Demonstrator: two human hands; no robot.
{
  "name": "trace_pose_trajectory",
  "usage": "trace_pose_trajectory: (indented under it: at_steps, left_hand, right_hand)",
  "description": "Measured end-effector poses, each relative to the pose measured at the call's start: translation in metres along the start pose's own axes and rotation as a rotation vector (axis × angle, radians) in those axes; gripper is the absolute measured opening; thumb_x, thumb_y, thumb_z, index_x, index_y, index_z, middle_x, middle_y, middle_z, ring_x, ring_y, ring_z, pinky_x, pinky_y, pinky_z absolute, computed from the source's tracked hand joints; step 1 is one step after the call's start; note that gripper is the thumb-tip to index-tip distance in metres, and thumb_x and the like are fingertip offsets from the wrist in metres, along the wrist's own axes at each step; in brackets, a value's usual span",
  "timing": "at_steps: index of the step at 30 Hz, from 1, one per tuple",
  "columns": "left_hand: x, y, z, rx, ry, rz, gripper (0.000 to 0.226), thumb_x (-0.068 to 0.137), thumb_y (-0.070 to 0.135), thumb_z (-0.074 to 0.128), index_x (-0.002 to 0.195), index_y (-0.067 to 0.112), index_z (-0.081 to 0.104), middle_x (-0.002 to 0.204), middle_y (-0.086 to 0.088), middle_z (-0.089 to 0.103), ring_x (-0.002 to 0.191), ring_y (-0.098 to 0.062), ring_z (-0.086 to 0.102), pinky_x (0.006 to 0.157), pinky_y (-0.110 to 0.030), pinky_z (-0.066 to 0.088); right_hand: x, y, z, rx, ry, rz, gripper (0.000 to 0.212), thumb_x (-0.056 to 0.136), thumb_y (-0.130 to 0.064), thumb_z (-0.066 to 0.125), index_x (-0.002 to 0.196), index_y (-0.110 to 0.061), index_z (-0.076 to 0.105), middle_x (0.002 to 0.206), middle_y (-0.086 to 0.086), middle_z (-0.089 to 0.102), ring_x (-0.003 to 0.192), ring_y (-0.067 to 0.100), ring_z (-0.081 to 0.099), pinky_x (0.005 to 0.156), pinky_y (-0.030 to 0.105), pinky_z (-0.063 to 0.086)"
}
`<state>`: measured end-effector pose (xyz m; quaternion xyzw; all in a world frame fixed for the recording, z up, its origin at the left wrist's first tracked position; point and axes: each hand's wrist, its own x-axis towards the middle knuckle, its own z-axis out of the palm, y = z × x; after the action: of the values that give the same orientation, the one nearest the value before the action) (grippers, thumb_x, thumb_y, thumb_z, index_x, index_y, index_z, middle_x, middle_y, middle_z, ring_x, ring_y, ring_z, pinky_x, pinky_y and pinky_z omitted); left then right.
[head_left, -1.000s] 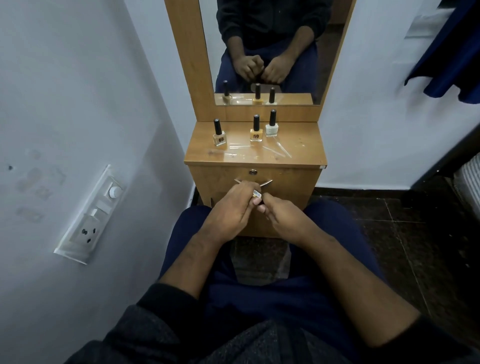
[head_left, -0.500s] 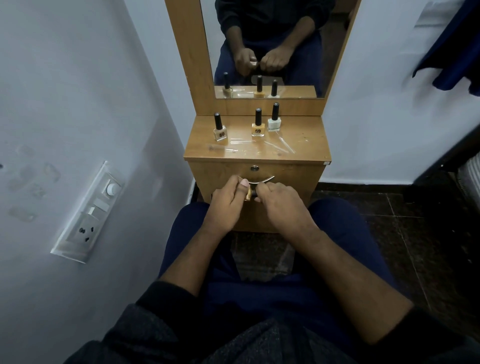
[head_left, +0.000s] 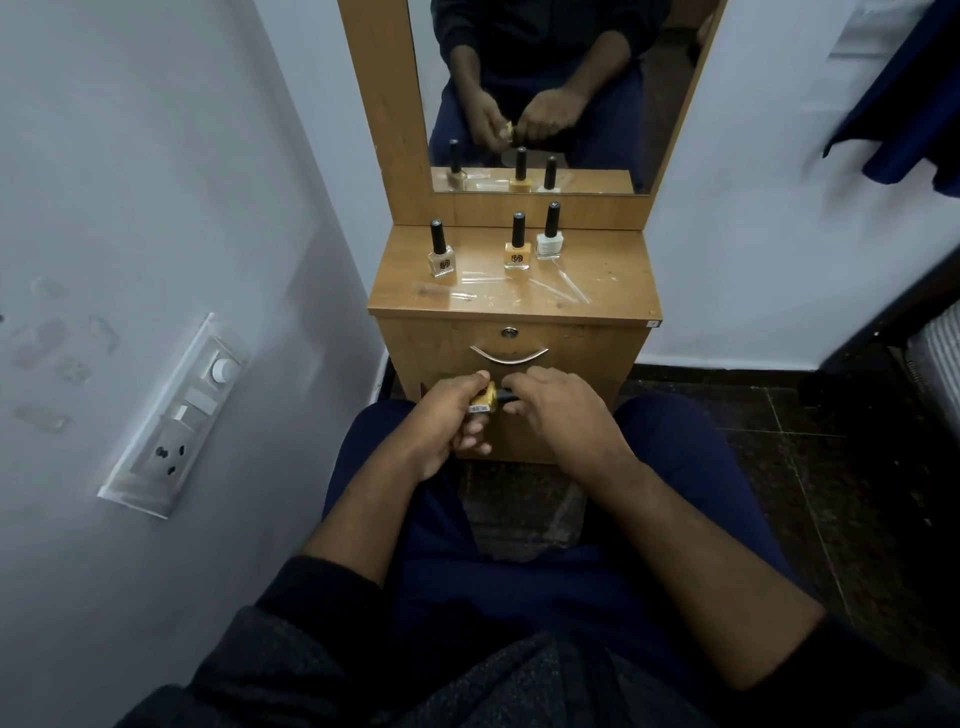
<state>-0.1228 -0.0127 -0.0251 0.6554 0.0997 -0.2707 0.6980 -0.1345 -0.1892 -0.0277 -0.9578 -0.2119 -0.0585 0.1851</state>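
A small yellow nail polish bottle (head_left: 483, 403) lies sideways between my hands, above my lap and in front of the cabinet drawer. My left hand (head_left: 447, 423) grips its glass body with thumb and fingers. My right hand (head_left: 558, 410) pinches its black cap (head_left: 506, 397). Three more nail polish bottles stand upright on the wooden dresser top (head_left: 597, 280): a beige one (head_left: 441, 257) at the left, a yellow one (head_left: 517, 249) in the middle, and a white one (head_left: 549, 236) just right of it.
A mirror (head_left: 545, 88) rises behind the dresser top and reflects my hands. The drawer has a curved metal handle (head_left: 509, 356) and a lock. A switch and socket panel (head_left: 174, 421) sits on the left wall. Dark blue cloth (head_left: 904, 104) hangs upper right.
The view has tilted so the dresser sits lower. My hands shifted their hold on the small bottle; its yellow body and black cap now show between them.
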Motion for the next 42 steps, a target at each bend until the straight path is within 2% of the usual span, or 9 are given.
trace_pose_trajectory:
  at_steps: [5,8,12,22,27,31,36,39,42]
  left_hand:
    - [-0.002,-0.007,0.002,0.238,-0.03,0.328,0.028,0.112,0.036,0.042,0.099,0.017,0.056,0.073,-0.004,0.055,0.066,-0.018,0.056,0.063,-0.029,0.05]
    - [0.001,-0.01,0.001,0.387,-0.033,0.463,0.021,0.112,0.034,0.042,0.101,0.021,0.055,0.079,-0.003,0.059,0.074,-0.019,0.059,0.068,-0.034,0.05]
    - [0.003,-0.01,0.001,0.494,0.009,0.509,0.02,0.111,0.033,0.044,0.098,0.024,0.056,0.077,-0.003,0.061,0.071,-0.016,0.06,0.067,-0.029,0.049]
    - [0.0,0.0,0.003,0.091,-0.052,0.061,0.044,0.111,0.041,0.039,0.078,0.016,0.053,0.05,-0.004,0.035,0.039,-0.019,0.03,0.052,-0.032,0.035]
    - [-0.003,0.002,0.001,0.029,-0.078,-0.002,0.041,0.111,0.042,0.038,0.086,0.014,0.056,0.047,-0.001,0.032,0.038,-0.015,0.03,0.054,-0.031,0.038]
    - [-0.001,-0.001,0.001,0.088,-0.068,0.134,0.036,0.111,0.043,0.041,0.096,0.015,0.056,0.058,-0.002,0.044,0.048,-0.017,0.041,0.053,-0.031,0.04]
    - [0.001,-0.007,0.005,0.365,-0.034,0.422,0.028,0.112,0.032,0.043,0.111,0.007,0.056,0.079,0.0,0.06,0.075,-0.016,0.058,0.066,-0.031,0.047]
    - [0.001,-0.008,0.005,0.443,-0.054,0.516,0.02,0.111,0.025,0.046,0.111,0.009,0.058,0.086,0.006,0.061,0.081,-0.009,0.058,0.072,-0.023,0.048]
    - [0.0,-0.007,0.005,0.473,-0.07,0.545,0.02,0.11,0.023,0.047,0.113,0.007,0.059,0.088,0.005,0.06,0.082,-0.007,0.058,0.074,-0.017,0.047]
  right_hand:
    - [-0.007,0.007,-0.008,0.628,-0.008,0.343,0.034,0.104,-0.049,0.051,0.098,-0.022,0.07,0.086,-0.008,0.071,0.08,-0.002,0.063,0.071,0.02,0.045]
    - [-0.006,0.009,-0.009,0.74,-0.11,0.554,0.06,0.104,-0.061,0.037,0.083,-0.016,0.069,0.065,-0.004,0.066,0.064,0.006,0.06,0.071,0.027,0.044]
    - [-0.006,0.019,-0.005,0.917,-0.15,0.547,0.049,0.104,-0.055,0.047,0.08,-0.018,0.068,0.06,-0.005,0.059,0.06,0.009,0.052,0.075,0.035,0.042]
    - [-0.009,0.013,-0.01,0.653,0.068,0.228,0.013,0.101,-0.029,0.065,0.102,-0.019,0.073,0.077,-0.006,0.071,0.077,0.007,0.066,0.07,0.027,0.048]
    - [-0.007,0.018,-0.006,0.557,0.135,0.084,0.023,0.096,-0.018,0.071,0.119,-0.017,0.073,0.104,-0.012,0.072,0.095,0.001,0.065,0.08,0.012,0.047]
    - [-0.007,0.019,-0.003,0.618,0.109,0.123,0.022,0.096,-0.018,0.071,0.118,-0.018,0.071,0.105,-0.012,0.07,0.094,-0.001,0.063,0.08,0.011,0.046]
    - [-0.006,0.016,-0.002,0.835,-0.035,0.4,0.041,0.102,-0.057,0.049,0.11,-0.021,0.067,0.083,0.001,0.075,0.072,0.011,0.069,0.073,0.033,0.055]
    - [-0.006,0.018,-0.006,0.881,-0.164,0.503,0.06,0.105,-0.059,0.037,0.097,-0.011,0.071,0.059,0.0,0.065,0.052,0.008,0.056,0.065,0.027,0.046]
    - [-0.006,0.022,-0.005,0.941,-0.208,0.498,0.052,0.107,-0.051,0.042,0.092,-0.01,0.071,0.055,-0.006,0.057,0.049,0.002,0.048,0.059,0.022,0.039]
